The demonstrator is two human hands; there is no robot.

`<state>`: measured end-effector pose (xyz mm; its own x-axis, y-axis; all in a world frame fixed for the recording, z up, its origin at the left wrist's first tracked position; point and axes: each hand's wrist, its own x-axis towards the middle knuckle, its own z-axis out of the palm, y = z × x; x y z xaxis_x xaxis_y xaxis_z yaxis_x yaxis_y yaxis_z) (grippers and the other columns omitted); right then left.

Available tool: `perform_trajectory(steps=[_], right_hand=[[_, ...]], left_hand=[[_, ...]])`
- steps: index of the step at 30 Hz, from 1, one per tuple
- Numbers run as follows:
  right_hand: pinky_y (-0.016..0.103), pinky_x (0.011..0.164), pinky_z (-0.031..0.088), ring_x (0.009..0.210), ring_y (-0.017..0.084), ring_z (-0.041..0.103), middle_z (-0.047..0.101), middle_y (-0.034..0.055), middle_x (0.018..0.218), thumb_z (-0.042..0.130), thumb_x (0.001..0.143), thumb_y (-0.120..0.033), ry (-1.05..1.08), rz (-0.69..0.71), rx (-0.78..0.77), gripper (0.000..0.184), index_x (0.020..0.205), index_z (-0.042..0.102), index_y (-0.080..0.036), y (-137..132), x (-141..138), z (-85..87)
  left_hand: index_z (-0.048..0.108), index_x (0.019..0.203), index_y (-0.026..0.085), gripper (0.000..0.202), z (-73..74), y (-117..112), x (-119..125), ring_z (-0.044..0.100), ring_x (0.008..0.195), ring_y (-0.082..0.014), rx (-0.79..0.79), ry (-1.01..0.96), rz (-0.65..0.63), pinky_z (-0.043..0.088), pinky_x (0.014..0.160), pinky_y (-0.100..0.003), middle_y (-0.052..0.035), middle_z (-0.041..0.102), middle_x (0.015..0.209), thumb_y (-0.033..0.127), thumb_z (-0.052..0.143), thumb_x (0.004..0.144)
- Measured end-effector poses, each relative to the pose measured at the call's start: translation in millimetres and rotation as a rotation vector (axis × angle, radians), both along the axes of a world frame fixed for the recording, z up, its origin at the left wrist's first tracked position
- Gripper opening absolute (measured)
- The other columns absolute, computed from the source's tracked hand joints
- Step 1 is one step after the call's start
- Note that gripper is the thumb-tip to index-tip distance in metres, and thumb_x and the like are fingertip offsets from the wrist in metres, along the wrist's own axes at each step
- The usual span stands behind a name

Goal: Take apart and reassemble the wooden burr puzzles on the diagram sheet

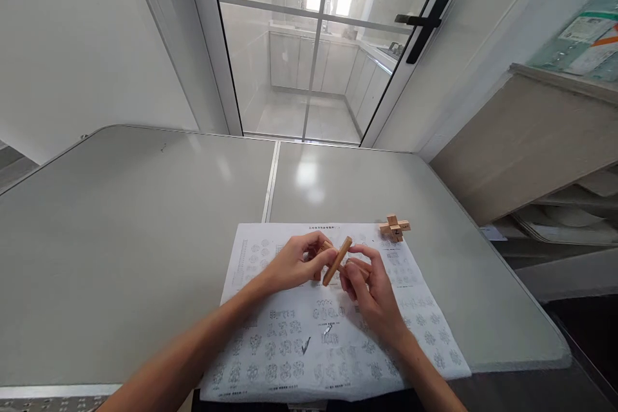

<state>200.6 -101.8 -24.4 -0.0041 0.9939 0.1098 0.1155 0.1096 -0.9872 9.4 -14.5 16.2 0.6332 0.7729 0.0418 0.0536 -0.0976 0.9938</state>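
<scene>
My left hand (pixel 305 262) and my right hand (pixel 367 283) are close together above a printed sheet (pixel 270 360). Between them is a wooden puzzle stick (pixel 337 262), tilted with its upper end to the right. The left thumb and fingers close on wooden puzzle pieces, partly hidden behind the thumb. In the right hand's curled fingers is another wooden piece (pixel 361 270), which seems to meet the tilted stick. A small wooden block end (pixel 317 275) shows under the left thumb. At the sheet's far right corner sits an assembled wooden burr puzzle (pixel 394 228) with dark marks on it.
The sheet bears rows of small puzzle diagrams and lies on a grey table (pixel 145 257) with a pale seam (pixel 271 180). Beyond the far edge stands a glass door with a black handle (pixel 427 27). A wooden shelf unit (pixel 531 141) holding plastic-wrapped bottles (pixel 589 38) flanks the right side.
</scene>
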Motion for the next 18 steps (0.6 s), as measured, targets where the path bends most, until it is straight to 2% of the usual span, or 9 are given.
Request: perform_trajectory(steps=[3, 7, 9, 11, 12, 14, 18], right_hand=[[0.033, 0.064, 0.051, 0.068, 0.019, 0.061, 0.068, -0.0004, 0.086, 0.053, 0.109, -0.044, -0.086, -0.009, 0.043, 0.031, 0.135, 0.043, -0.031, 4.4, -0.7, 6.3], [0.042, 0.084, 0.059, 0.101, 0.026, 0.068, 0.068, 0.0084, 0.12, 0.061, 0.103, -0.037, -0.35, 0.019, 0.137, 0.031, 0.131, 0.053, -0.03, 15.8, -2.3, 18.8], [0.048, 0.101, 0.056, 0.126, 0.03, 0.062, 0.059, 0.0101, 0.143, 0.068, 0.098, -0.035, -0.473, 0.095, 0.156, 0.047, 0.142, 0.051, -0.032, 21.8, -2.9, 21.8], [0.054, 0.118, 0.046, 0.146, 0.032, 0.047, 0.046, 0.0093, 0.159, 0.076, 0.092, -0.034, -0.563, 0.182, 0.145, 0.07, 0.153, 0.042, -0.035, 27.5, -3.8, 22.5], [0.056, 0.123, 0.041, 0.151, 0.032, 0.041, 0.043, 0.0086, 0.163, 0.079, 0.089, -0.033, -0.597, 0.22, 0.138, 0.078, 0.156, 0.039, -0.035, 30.2, -4.6, 22.3], [0.057, 0.126, 0.036, 0.155, 0.033, 0.036, 0.046, 0.0077, 0.161, 0.083, 0.085, -0.031, -0.642, 0.272, 0.14, 0.078, 0.153, 0.044, -0.034, 35.1, -7.4, 21.8], [0.058, 0.118, 0.044, 0.147, 0.035, 0.046, 0.063, 0.0068, 0.141, 0.084, 0.084, -0.033, -0.656, 0.274, 0.175, 0.06, 0.138, 0.057, -0.032, 41.8, -12.7, 21.2]], left_hand=[[0.064, 0.09, 0.018, 0.038, -1.3, 7.5, -4.2, 0.058, 0.069, -0.0135, -0.023, -0.096, 0.142, 0.049, 0.067, -0.027, -0.0006, 0.064, 0.078, 0.055, 0.066, 0.099], [0.063, 0.091, 0.02, 0.04, -9.1, 22.5, -12.2, 0.057, 0.074, -0.0139, -0.04, -0.18, 0.32, 0.048, 0.073, -0.028, 0.0, 0.063, 0.084, 0.059, 0.064, 0.099], [0.063, 0.093, 0.02, 0.04, -13.5, 27.6, -14.9, 0.059, 0.077, -0.0149, -0.048, -0.192, 0.363, 0.049, 0.076, -0.029, -0.0009, 0.065, 0.089, 0.06, 0.062, 0.099], [0.063, 0.094, 0.02, 0.042, -16.6, 30.1, -16.3, 0.061, 0.079, -0.0161, -0.061, -0.203, 0.383, 0.05, 0.076, -0.03, -0.0017, 0.067, 0.091, 0.063, 0.062, 0.098], [0.063, 0.094, 0.02, 0.044, -17.5, 30.6, -16.6, 0.061, 0.077, -0.0162, -0.068, -0.209, 0.386, 0.049, 0.075, -0.03, -0.0016, 0.068, 0.09, 0.064, 0.063, 0.097], [0.062, 0.091, 0.021, 0.046, -18.0, 30.5, -17.0, 0.059, 0.072, -0.0153, -0.078, -0.215, 0.384, 0.048, 0.069, -0.029, -0.0006, 0.066, 0.083, 0.066, 0.063, 0.096], [0.062, 0.089, 0.02, 0.045, -15.3, 28.1, -17.9, 0.057, 0.068, -0.0135, -0.081, -0.209, 0.35, 0.047, 0.067, -0.027, -0.0001, 0.066, 0.078, 0.065, 0.063, 0.097]])
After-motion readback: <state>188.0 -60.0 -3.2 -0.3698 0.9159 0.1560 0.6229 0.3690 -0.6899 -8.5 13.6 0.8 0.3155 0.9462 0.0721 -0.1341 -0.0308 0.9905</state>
